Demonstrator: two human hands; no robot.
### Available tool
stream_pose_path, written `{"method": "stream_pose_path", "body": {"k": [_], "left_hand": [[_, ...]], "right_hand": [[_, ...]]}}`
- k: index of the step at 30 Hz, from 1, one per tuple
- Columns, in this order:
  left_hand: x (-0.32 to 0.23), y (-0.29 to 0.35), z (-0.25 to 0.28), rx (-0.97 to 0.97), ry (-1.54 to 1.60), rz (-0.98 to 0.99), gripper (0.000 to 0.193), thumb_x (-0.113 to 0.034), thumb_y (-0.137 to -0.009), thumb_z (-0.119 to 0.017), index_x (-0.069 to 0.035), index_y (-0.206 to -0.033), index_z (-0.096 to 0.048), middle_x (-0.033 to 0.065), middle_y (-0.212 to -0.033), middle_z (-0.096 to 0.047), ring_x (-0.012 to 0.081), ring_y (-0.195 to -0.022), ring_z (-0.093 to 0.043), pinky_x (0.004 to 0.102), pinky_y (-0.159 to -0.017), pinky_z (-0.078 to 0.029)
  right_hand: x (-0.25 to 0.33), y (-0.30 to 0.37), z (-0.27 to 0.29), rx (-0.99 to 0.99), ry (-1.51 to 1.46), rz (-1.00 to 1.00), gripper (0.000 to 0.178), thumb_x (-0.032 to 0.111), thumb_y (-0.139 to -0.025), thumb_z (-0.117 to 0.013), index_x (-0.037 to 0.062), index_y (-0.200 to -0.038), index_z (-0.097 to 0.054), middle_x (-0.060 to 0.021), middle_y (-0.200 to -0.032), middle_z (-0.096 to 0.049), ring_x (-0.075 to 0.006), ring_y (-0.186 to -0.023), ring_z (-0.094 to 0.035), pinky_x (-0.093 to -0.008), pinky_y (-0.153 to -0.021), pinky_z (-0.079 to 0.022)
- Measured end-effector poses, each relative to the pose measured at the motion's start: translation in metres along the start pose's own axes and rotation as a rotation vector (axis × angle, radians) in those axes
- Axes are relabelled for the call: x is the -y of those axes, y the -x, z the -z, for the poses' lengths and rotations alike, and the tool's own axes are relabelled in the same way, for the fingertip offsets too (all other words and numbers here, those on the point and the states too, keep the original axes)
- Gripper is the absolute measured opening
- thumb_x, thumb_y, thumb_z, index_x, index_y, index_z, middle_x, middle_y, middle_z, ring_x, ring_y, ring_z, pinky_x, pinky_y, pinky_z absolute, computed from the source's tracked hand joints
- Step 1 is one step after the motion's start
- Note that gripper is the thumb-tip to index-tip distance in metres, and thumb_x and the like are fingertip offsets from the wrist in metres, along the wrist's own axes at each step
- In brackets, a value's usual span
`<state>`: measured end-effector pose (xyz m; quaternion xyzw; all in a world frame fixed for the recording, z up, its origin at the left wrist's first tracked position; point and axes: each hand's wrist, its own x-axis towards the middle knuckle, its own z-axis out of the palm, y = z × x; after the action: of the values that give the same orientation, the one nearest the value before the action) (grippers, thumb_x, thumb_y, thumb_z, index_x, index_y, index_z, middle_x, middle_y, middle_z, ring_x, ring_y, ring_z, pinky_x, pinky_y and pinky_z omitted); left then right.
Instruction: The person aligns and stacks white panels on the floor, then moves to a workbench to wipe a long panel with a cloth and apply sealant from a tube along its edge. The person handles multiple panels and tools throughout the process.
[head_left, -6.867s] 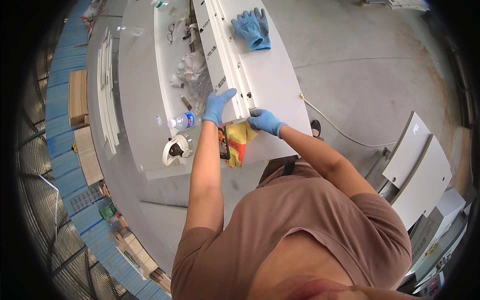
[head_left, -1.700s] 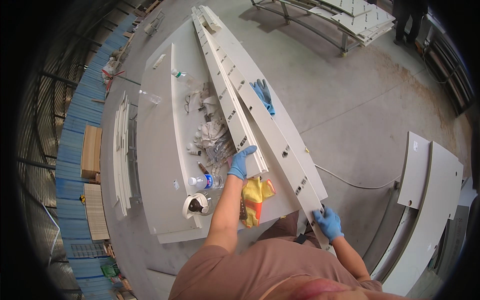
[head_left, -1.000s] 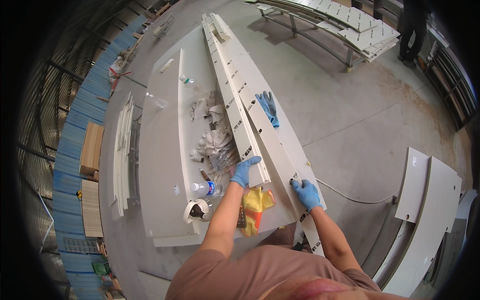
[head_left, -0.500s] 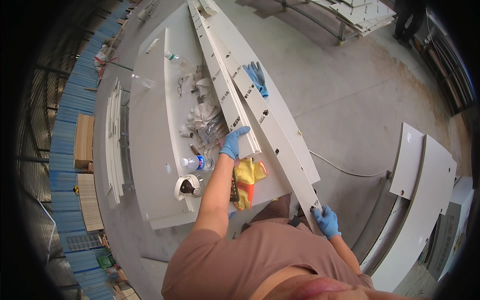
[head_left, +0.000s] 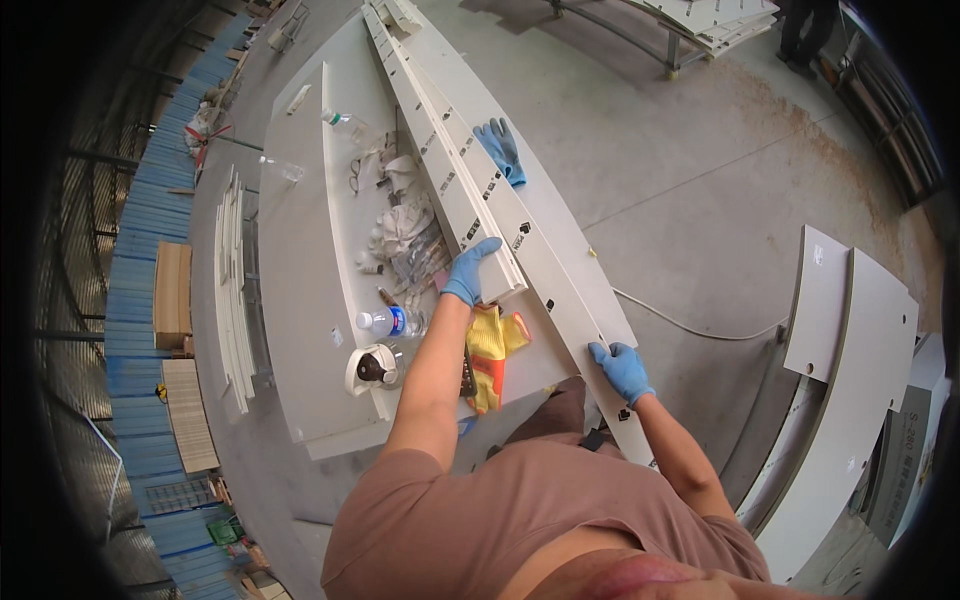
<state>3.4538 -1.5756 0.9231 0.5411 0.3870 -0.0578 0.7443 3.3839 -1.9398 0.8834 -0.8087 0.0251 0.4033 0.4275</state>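
My left hand point(head_left: 472, 272), in a blue glove, is closed round the near end of a stack of narrow white boards point(head_left: 462, 205). Just right of that stack lies a long white board point(head_left: 560, 318) with dark printed marks, its near end reaching back to my waist. Thumb on top, my right hand point(head_left: 622, 372), also blue-gloved, grips this board's right edge. Both lie slantwise on a large white worktable point(head_left: 300, 230). Close to my left wrist are yellow and orange work gloves point(head_left: 488, 362), and a spare blue glove point(head_left: 503, 152) rests farther off beside the boards.
Left of the boards are a water bottle point(head_left: 385, 321), a white-lidded jug point(head_left: 374, 370), rags point(head_left: 402, 222) and another bottle point(head_left: 345, 122). White panels point(head_left: 850, 370) stand at the right. A hose point(head_left: 680, 318) runs over the floor. Another person's legs point(head_left: 805, 35) show at far right.
My right hand has moved forward along the long board, away from my body, and grips it farther up. My left hand stays on the stack's end.
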Motion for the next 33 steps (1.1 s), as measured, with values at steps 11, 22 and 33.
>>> {"method": "stream_pose_path", "body": {"k": [11, 22, 33], "left_hand": [[-0.005, 0.028, 0.004, -0.046, 0.058, 0.027, 0.060, -0.028, -0.080, -0.083, -0.010, -0.135, -0.068, 0.0111, -0.118, -0.075, 0.0292, -0.099, -0.075, 0.0450, -0.086, -0.063], [-0.009, 0.033, 0.001, -0.073, -0.018, 0.024, 0.056, -0.034, -0.083, -0.080, -0.011, -0.133, -0.067, 0.0121, -0.115, -0.075, 0.0296, -0.096, -0.075, 0.0462, -0.082, -0.064], [-0.004, 0.031, 0.009, -0.045, 0.065, 0.037, 0.055, -0.026, -0.084, -0.079, -0.005, -0.132, -0.066, 0.0154, -0.114, -0.075, 0.0332, -0.095, -0.075, 0.0483, -0.081, -0.064]], "right_hand": [[-0.087, 0.099, 0.030, -0.227, 0.157, -0.004, 0.057, 0.059, -0.091, -0.064, 0.0021, -0.090, -0.070, -0.0241, -0.085, -0.071, -0.0426, -0.088, -0.069, -0.0507, -0.082, -0.052], [-0.204, 0.210, 0.027, -0.288, 0.132, -0.131, 0.053, 0.051, -0.087, -0.074, 0.0031, -0.069, -0.061, -0.0233, -0.069, -0.064, -0.0427, -0.069, -0.064, -0.0516, -0.066, -0.049], [-0.324, 0.334, 0.052, -0.341, 0.324, -0.210, 0.058, 0.058, -0.085, -0.075, 0.0044, -0.072, -0.057, -0.0229, -0.073, -0.063, -0.0454, -0.072, -0.062, -0.0540, -0.068, -0.047]]}}
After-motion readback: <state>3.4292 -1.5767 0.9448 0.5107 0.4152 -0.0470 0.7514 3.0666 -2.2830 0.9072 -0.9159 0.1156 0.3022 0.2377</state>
